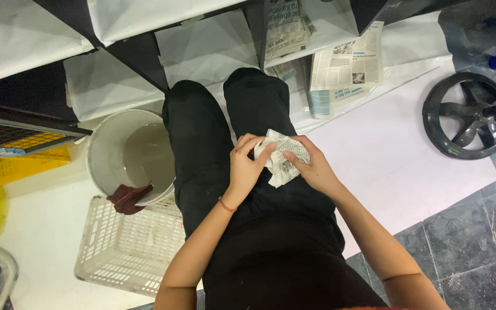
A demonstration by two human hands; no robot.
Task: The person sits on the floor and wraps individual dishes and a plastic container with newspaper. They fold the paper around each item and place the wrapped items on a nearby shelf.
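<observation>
Nearest the camera are the person's two bare forearms, reaching down over a lap in black clothes. The left hand, with a thin red cord at its wrist, and the right hand meet over the thighs and both close on a crumpled wad of newspaper. The left fingers curl over the wad's left and upper edge; the right fingers pinch its right side, thumb on top. The wad sits between the two hands, touching both, resting on or just above the right thigh; neither hand is clearly nearer. Its longer side runs roughly up and down in the view, away from the body.

Outward from the hands, on the person's left, a white bucket holds cloudy water, with a dark red rag draped over its near rim. Just below it lies a white slotted plastic basket. Beyond the knees, spread newspaper sheets in black and white print with a blue strip lie on white paper covering the floor. A yellow flat package lies at the far left. At the right, well apart, a dark round spoked wheel-like part rests on grey floor tiles.
</observation>
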